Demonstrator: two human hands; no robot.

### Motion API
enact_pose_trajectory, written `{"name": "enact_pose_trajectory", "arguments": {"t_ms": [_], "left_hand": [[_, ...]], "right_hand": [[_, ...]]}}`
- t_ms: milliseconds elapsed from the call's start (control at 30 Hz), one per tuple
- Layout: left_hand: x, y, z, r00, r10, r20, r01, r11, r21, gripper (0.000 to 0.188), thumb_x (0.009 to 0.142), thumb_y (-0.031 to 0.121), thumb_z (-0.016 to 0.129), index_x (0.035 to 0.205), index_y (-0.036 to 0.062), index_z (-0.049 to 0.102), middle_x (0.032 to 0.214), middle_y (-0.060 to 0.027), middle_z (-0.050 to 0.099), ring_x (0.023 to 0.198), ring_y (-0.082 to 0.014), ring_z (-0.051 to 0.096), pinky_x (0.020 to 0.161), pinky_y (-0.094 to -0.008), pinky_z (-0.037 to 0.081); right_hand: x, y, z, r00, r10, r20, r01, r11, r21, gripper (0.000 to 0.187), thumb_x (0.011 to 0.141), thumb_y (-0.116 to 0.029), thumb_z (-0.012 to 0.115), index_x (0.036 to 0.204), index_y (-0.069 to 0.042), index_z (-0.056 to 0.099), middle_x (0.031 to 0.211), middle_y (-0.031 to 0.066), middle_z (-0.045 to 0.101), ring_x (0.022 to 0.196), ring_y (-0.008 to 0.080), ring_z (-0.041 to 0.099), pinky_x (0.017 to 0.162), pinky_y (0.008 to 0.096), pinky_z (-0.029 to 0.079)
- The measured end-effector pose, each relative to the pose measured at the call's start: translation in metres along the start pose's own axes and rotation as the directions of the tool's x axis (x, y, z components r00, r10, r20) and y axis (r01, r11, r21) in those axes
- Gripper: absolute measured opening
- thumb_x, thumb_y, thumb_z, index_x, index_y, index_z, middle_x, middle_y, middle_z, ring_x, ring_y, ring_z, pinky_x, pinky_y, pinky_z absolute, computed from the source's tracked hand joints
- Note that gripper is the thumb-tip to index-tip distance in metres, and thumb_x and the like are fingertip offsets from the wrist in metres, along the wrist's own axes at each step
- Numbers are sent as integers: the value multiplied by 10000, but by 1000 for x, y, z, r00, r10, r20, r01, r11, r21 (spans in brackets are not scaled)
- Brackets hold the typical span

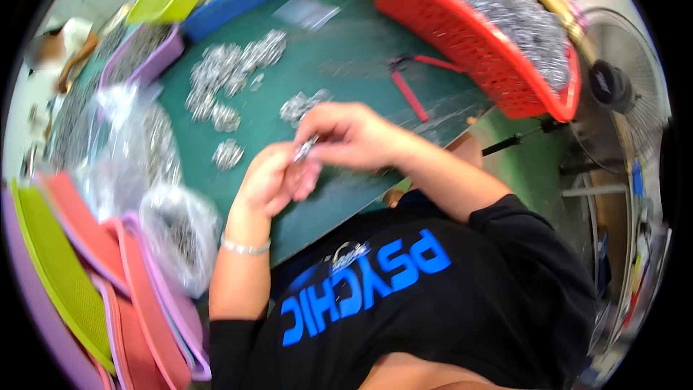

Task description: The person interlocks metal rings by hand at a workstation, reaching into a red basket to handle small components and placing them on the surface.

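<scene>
Over the near part of the green table point(346, 43), my two hands meet at a small cluster of shiny silver metal pieces point(305, 149). My left hand point(271, 179) is palm up with its fingers curled, and the pieces rest at its fingertips. From the right, my right hand point(352, 133) pinches the same pieces between thumb and forefinger. Their exact kind is too small and blurred to tell. Just beyond my hands lies a small heap of similar pieces point(296, 107), partly covered by my right hand. A small round bunch point(228, 154) sits left of my left hand.
A larger heap of metal pieces point(224, 72) lies farther off. Red-handled pliers point(410, 94) rest near a full red basket point(447, 43). Clear plastic bags point(115, 144) and stacked coloured trays point(72, 274) crowd the left. A fan point(613, 87) stands at right; another person point(76, 58) partly shows far left.
</scene>
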State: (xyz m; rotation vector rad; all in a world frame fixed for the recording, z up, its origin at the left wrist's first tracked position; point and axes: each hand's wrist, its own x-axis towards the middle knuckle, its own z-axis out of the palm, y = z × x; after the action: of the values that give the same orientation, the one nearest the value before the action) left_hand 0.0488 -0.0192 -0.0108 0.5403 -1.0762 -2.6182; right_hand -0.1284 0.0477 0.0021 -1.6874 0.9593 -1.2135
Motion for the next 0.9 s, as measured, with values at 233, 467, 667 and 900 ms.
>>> {"name": "enact_pose_trajectory", "arguments": {"t_ms": [233, 467, 667, 900], "left_hand": [[-3, 0, 3, 1000, 15, 13, -15, 1000, 1, 377, 894, 252, 375, 834, -57, 583, 630, -118, 585, 491, -167, 542, 448, -240, 437], [-2, 0, -6, 997, 63, -54, -57, 993, 104, 358, 890, 254, 400, 825, -43, 588, 616, -100, 584, 471, -144, 528, 451, -228, 441], [1, 1, 3, 991, 69, -117, -50, 987, 152, 322, 877, 244, 439, 785, -32, 578, 568, -97, 543, 443, -157, 489, 426, -248, 407], [-2, 3, 1, 978, 93, -188, -48, 972, 231, 295, 869, 240, 471, 739, -3, 573, 562, -71, 528, 428, -128, 459, 403, -230, 373]], "right_hand": [[-1, -29, -13, 999, -14, -51, 2, 973, -229, 165, 737, -27, 631, 892, -25, 575, 801, 36, 526, 674, 91, 528, 581, 231, 446], [11, -101, -122, 914, -269, -304, -99, 580, -808, 177, 729, -94, 616, 892, -27, 591, 818, 83, 578, 752, 167, 576, 677, 275, 467], [23, -163, -276, 725, -95, -682, -688, -76, -721, 223, 714, -142, 554, 903, -45, 622, 873, 171, 623, 842, 304, 602, 760, 389, 472], [12, -117, -378, 654, 116, -748, -648, -426, -632, 261, 628, -216, 635, 820, -38, 639, 798, 166, 632, 766, 291, 613, 715, 380, 474]]}}
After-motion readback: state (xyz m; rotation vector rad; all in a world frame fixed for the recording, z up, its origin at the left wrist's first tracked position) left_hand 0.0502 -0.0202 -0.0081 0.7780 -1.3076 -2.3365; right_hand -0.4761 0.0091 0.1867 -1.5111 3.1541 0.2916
